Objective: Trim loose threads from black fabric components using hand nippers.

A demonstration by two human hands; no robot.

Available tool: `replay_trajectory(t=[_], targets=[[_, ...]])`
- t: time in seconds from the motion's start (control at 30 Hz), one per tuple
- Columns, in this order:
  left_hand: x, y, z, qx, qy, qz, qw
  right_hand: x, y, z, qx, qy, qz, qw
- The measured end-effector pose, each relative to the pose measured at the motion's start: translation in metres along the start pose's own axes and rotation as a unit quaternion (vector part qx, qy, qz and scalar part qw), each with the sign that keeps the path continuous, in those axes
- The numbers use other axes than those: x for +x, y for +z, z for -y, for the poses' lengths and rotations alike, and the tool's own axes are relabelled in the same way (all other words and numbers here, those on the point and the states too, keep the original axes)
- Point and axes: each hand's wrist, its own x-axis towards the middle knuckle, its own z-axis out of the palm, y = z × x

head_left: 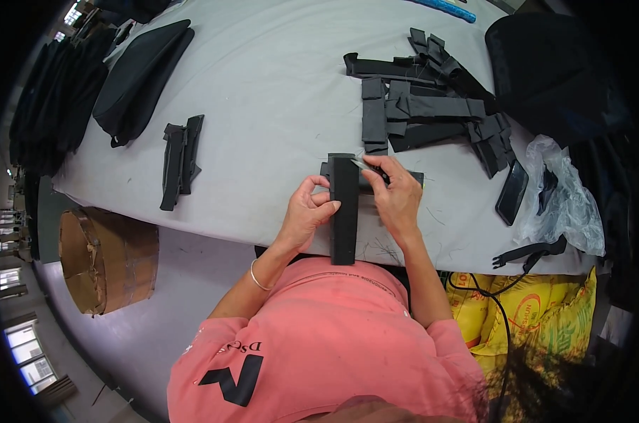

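Observation:
A flat black fabric strip (343,225) stands lengthwise in front of me at the table's near edge. My left hand (308,213) pinches its left side, with the thumb on top. At the strip's upper right, my right hand (398,199) is closed around small thread snips (360,164). Their pale metal tip lies close to the strip's top end, and the fingers hide much of the rest. Another dark strip (412,179) lies partly beneath my right hand.
A heap of black strips (432,106) lies beyond my right hand; a smaller bundle (181,162) is at left. A phone (512,192), clear plastic bag (562,204) and buckle strap (531,252) sit at right. Loose threads (379,248) dot the white cloth. A cardboard box (132,257) stands below left.

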Motion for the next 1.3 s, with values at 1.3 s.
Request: replay_trajectory(t=[1.3], targets=[[0.012, 0.008, -0.017, 0.112, 0.193, -0.013, 0.975, -0.02, 0.014, 0.011, 0.413, 0.215, 0.236, 0.853]])
